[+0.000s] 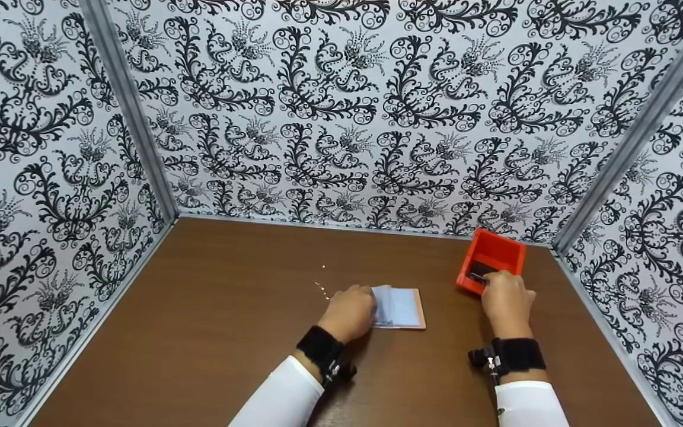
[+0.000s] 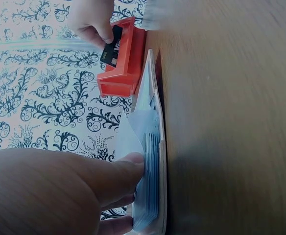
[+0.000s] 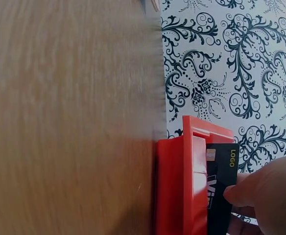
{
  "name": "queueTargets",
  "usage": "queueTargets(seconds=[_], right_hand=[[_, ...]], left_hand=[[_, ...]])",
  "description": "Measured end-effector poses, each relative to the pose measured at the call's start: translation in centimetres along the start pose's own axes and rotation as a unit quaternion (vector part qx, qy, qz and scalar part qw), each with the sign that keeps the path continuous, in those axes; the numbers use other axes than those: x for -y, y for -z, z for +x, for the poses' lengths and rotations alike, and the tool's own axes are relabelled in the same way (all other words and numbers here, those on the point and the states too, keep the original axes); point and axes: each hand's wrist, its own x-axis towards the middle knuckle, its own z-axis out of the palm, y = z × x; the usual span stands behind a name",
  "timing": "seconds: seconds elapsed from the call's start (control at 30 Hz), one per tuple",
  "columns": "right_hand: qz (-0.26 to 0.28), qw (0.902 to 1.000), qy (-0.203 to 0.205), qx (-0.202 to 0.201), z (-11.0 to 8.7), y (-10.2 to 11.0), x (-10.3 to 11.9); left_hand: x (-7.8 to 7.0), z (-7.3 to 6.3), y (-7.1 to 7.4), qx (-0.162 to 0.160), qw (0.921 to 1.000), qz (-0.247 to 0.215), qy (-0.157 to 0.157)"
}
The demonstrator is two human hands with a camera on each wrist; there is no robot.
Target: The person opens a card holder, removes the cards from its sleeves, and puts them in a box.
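A card holder (image 1: 408, 307) with a peach cover and clear plastic sleeves lies opened on the table. My left hand (image 1: 350, 311) is at its left side; in the left wrist view the thumb (image 2: 131, 166) and fingers pinch the stacked sleeves (image 2: 150, 181), and one clear leaf stands raised. Over to the right, my right hand (image 1: 506, 299) reaches to the near end of a red bin (image 1: 498, 240). Between thumb and fingers it holds a black card (image 3: 224, 171) printed "LOGO" and "VIP", with a chip. That card is partly inside the bin; its lower end is hidden.
The brown table (image 1: 229, 279) runs back to a patterned wall (image 1: 341, 118), with side panels left and right. Small pale specks (image 1: 322, 289) lie left of the card holder. A black strap with a camera sits on each wrist.
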Motion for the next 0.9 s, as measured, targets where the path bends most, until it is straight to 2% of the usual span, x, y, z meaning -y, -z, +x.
queueTargets(seconds=[0.23, 0.53, 0.67, 0.77, 0.9], right_hand=[[-0.010, 0.9999, 0.008, 0.011, -0.1, -0.3, 0.0], [0.015, 0.9998, 0.010, -0.002, 0.0, -0.1, 0.3], [0.025, 0.9991, 0.026, -0.021, 0.0, 0.4, 1.0], [0.049, 0.9972, 0.043, -0.038, -0.1, 0.8, 1.7], [0.113, 0.9913, 0.049, -0.044, -0.2, 0.9, 3.0]], left_hand=[[-0.1, 0.3, 0.1, 0.016, 0.9998, -0.005, 0.010], [-0.1, 0.4, -0.1, 0.014, 0.9998, -0.005, 0.011], [-0.1, 0.4, -0.1, 0.012, 0.9999, -0.006, 0.010], [0.0, 0.3, -0.1, 0.011, 0.9999, -0.005, 0.008], [0.0, 0.3, 0.0, 0.011, 0.9999, -0.004, 0.007]])
